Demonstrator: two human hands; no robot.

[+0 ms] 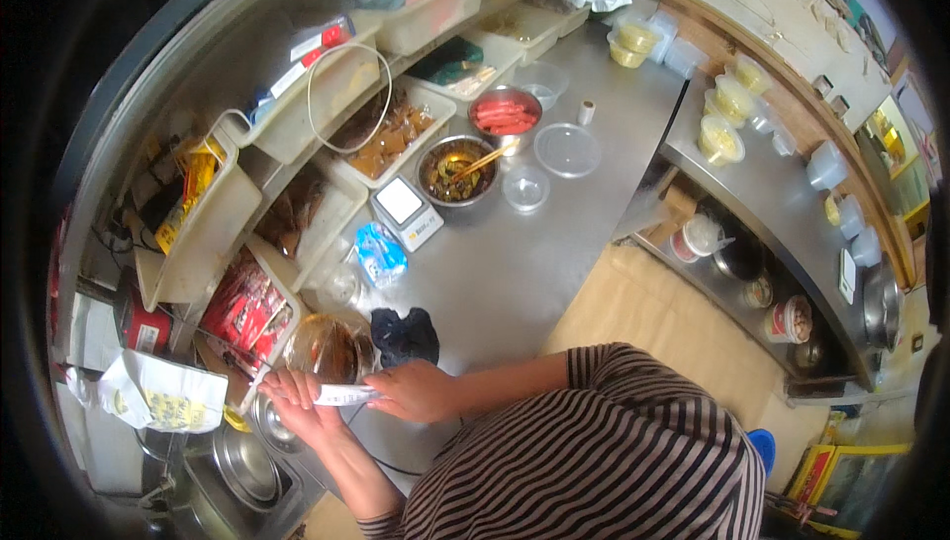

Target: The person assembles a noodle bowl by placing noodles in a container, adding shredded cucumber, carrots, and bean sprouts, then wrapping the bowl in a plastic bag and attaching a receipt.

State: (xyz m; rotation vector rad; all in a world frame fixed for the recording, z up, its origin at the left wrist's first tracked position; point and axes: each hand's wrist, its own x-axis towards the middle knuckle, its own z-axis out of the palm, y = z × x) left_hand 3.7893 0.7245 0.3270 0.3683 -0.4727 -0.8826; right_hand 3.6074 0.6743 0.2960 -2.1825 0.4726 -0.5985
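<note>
Strip [343, 394], white with dark print, stretched between both hands near lower edge of view. Clamped at its right end by right hand [414, 392], thumb and fingers closed on it. Meets left hand [300, 408] at other end; left fingers extended and close together, unclear whether pinching strip or only touching. Just above right hand: crumpled black bundle [404, 335]. Beside bundle, to left: round clear container [366, 344] with reddish-brown contents. Farther up steel counter [539, 258]: blue-and-white packet [381, 255], white scale [408, 213], steel bowl [465, 201] with dark food and chopsticks [482, 162] laid across, then second bowl [506, 91] of red sticks. To right of bowls: clear round lid [568, 150]. Along left: pale bins [338, 223], one with red packets [240, 312]. Below left hand: steel pots [245, 468]. Across floor [633, 297], on another counter [737, 184]: clear tubs [734, 99] with yellowish contents. Dark-and-light striped top [584, 446] on person, bare forearms.
</note>
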